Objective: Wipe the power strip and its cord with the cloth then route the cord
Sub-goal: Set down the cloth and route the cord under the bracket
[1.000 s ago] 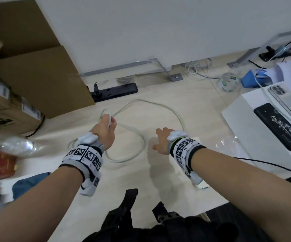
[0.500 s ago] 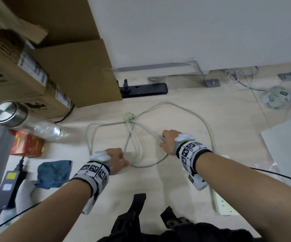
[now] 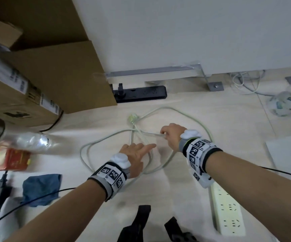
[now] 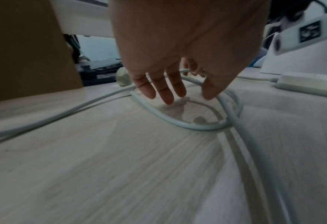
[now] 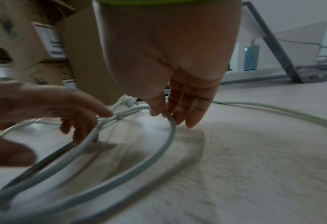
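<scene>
On the pale wood-grain floor (image 3: 211,110), catalogued as seen:

1. Cord (image 3: 191,117), pale grey-white, lying in several overlapping loops; its plug (image 3: 132,118) rests at the far side of the loops, short of a black power strip (image 3: 141,93) by the wall.
2. White power strip (image 3: 228,208), flat on the floor near the right forearm, sockets up.
3. Right hand (image 3: 170,136): thumb and fingers pinch one strand of the cord, lifting it a little off the floor.
4. Left hand (image 3: 134,154): fingers spread and straight, palm down over the loops; whether the tips touch the cord is unclear in the blurred wrist view.
5. Blue cloth (image 3: 40,187), crumpled, well left of the loops, apart from both hands.
6. Cardboard boxes (image 3: 57,72), stacked at far left.
</scene>
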{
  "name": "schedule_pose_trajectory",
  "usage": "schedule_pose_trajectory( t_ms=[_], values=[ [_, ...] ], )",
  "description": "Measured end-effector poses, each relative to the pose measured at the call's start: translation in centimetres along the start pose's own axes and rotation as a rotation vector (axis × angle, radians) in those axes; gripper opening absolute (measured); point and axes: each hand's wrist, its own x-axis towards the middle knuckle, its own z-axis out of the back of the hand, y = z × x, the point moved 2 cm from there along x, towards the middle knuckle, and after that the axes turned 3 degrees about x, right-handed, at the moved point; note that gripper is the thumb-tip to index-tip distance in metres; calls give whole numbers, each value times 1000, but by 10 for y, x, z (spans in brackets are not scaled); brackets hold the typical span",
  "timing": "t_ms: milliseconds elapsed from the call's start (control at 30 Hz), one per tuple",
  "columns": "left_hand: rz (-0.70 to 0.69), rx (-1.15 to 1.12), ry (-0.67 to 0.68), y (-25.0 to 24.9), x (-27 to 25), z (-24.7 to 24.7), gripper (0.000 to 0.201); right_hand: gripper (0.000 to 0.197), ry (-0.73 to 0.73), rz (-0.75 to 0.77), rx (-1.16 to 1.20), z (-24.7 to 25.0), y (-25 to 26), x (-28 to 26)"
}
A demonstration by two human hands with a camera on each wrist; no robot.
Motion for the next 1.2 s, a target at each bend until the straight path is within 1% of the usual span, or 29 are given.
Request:
schedule_pose_trajectory(
  t_ms=[33, 67, 100, 133, 167, 200, 233, 267, 300, 333, 367, 400, 433, 500, 533, 600, 667, 733, 833, 933, 1000, 1067, 1133, 1167, 1200],
  values=[
    [-40, -1, -38, -4, 4, 3, 64, 29, 13, -39, 15, 6, -2, 8],
    [-41, -19, -73, -7, 7, 4, 57, 32, 27, -78, 22, 11, -3, 12],
    [-19, -23, -91, -8, 7, 4, 57, 40, 9, -97, -3, 15, -3, 13],
    [-7, 5, -84, -8, 7, 1, 63, 50, -40, -58, -58, 18, -1, 13],
    [-15, 65, -42, -10, 6, -3, 69, 62, -88, 50, -129, 19, 5, 11],
    [-41, 136, 11, -12, 5, -9, 75, 73, -121, 202, -201, 17, 14, 9],
    [-79, 209, 61, -14, 4, -15, 79, 78, -132, 361, -272, 13, 25, 6],
    [-118, 274, 91, -17, 3, -20, 81, 75, -111, 491, -372, 8, 37, 3],
    [-148, 322, 109, -19, 3, -24, 82, 63, -67, 591, -483, 1, 47, 3],
    [-167, 350, 117, -20, 3, -27, 82, 49, -13, 647, -591, -5, 54, 5],
    [-180, 363, 122, -21, 3, -28, 80, 38, 28, 658, -674, -8, 57, 7],
    [-187, 374, 121, -20, 3, -29, 77, 32, 46, 645, -712, -9, 56, 10],
    [-190, 387, 118, -16, 1, -29, 72, 32, 38, 630, -721, -7, 54, 13],
    [-189, 421, 104, -6, -3, -27, 64, 34, -43, 617, -722, 7, 47, 17],
    [-193, 437, 100, -1, -4, -25, 62, 36, -84, 598, -732, 17, 42, 18],
    [-175, 463, 126, 9, -6, -19, 62, 46, -115, 497, -778, 40, 28, 19],
    [-101, 482, 160, 19, -3, -11, 60, 52, -128, 410, -832, 59, 13, 17],
    [15, 458, 172, 34, 3, -3, 59, 45, -169, 383, -802, 69, 5, 16],
    [207, 353, 142, 57, 13, 16, 56, 32, -237, 343, -662, 74, 6, 17],
    [335, 304, 118, 70, 19, 33, 51, 24, -309, 346, -635, 72, 14, 25],
    [383, 294, 121, 77, 21, 43, 51, 21, -304, 356, -670, 68, 17, 32],
    [385, 215, 157, 80, 23, 46, 51, 13, -279, 349, -736, 62, 19, 37],
    [356, 101, 187, 74, 25, 44, 49, 9, -319, 339, -772, 63, 24, 40],
    [345, 64, 181, 67, 27, 43, 49, 9, -379, 338, -787, 65, 26, 42],
    [345, 41, 157, 62, 31, 41, 50, 6, -381, 322, -789, 66, 27, 45]
  ],
)
